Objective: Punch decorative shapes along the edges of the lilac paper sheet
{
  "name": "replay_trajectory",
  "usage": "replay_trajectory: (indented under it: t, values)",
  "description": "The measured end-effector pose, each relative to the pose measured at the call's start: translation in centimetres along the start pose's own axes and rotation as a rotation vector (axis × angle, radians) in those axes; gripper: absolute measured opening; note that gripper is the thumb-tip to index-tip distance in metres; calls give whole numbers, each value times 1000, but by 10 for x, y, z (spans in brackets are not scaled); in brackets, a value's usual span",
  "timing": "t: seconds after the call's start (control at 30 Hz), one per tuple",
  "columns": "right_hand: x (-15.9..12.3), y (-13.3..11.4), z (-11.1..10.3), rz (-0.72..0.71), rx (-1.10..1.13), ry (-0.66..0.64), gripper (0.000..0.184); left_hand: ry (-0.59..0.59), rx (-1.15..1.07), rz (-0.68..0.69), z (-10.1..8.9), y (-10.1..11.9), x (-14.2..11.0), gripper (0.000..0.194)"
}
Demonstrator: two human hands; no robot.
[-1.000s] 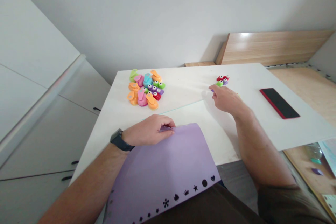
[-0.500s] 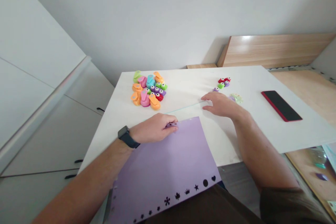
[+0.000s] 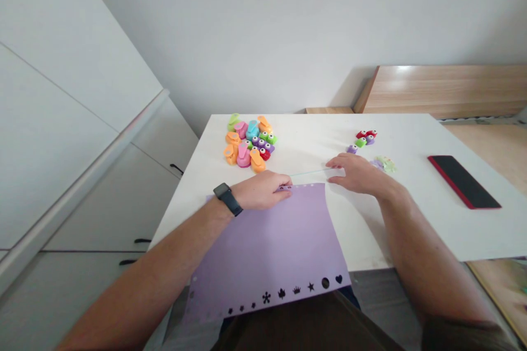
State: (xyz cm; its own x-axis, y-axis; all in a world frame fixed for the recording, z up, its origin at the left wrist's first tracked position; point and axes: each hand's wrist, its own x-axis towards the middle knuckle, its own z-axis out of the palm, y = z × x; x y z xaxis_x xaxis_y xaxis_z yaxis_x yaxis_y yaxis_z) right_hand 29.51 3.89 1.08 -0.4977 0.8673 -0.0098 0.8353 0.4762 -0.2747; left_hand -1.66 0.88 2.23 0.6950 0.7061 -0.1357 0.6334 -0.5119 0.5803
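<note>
Two hands are deployed at the worktop [image 3: 313, 142]. The left hand [image 3: 263, 189] is clenched in a pinch grip on the far edge of a lilac paper sheet [image 3: 267, 247], which lies partly on the worktop and overhangs its near edge; the sheet appears to be held in this way to keep it from sliding. The right hand [image 3: 358, 175] is released, its fingers spread flat on the worktop just beside the sheet, apparently as a brace. A row of punched motifs [image 3: 288, 290], including a flower, leaf, crown, star, circle and heart, is cut along the sheet's near edge. Colourful craft punches [image 3: 249, 142] are clustered beyond the left hand; smaller punches [image 3: 364, 138] and loose paper cut-outs [image 3: 385, 164] lie near the right hand. A smartwatch [image 3: 224, 199] is worn on the left wrist, and a red-edged phone [image 3: 464, 181] is placed further right. No brand or writing can be read.
</note>
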Motion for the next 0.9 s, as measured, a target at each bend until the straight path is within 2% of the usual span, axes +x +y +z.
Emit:
replay_trajectory:
  t: [0.23, 0.6, 0.9]
  values:
    - [0, -3, 0, 12, 22, -11, 35, 14, 22, -25, -3, 0, -3, 20]
    - [1, -7, -2, 28, 28, -1, 31, 137, 53, -40, 11, -8, -5, 19]
    - [1, -7, -1, 53, 58, -20, 30, 115, 112, -2, 12, -14, -7, 21]
